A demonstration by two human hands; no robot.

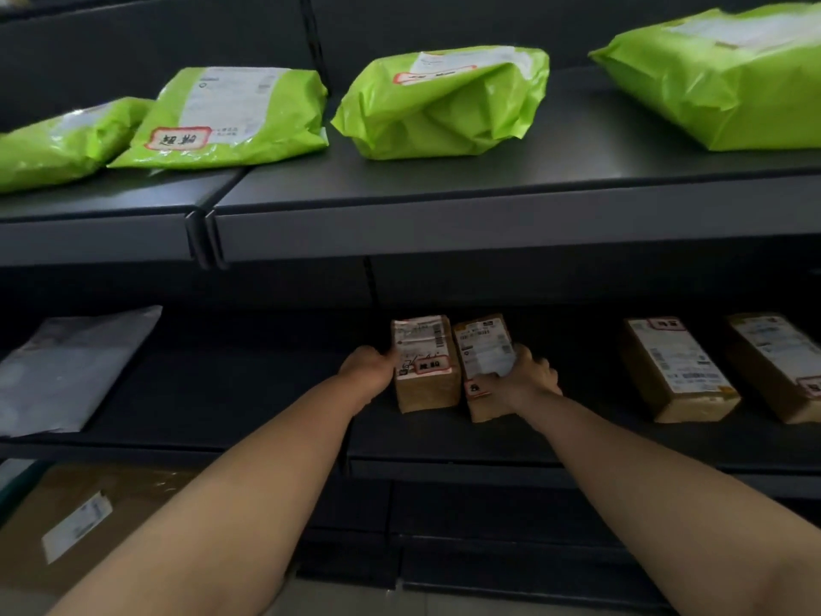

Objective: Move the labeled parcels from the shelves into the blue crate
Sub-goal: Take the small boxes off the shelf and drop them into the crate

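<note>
On the middle shelf, our left hand presses against the left side of a small brown parcel. Just beside it, our right hand grasps a second small parcel from its right edge.

Both hands on shelved parcels

Glossy green plastic mailers lie on matt dark shelving (cardboard boxes below).
</note>
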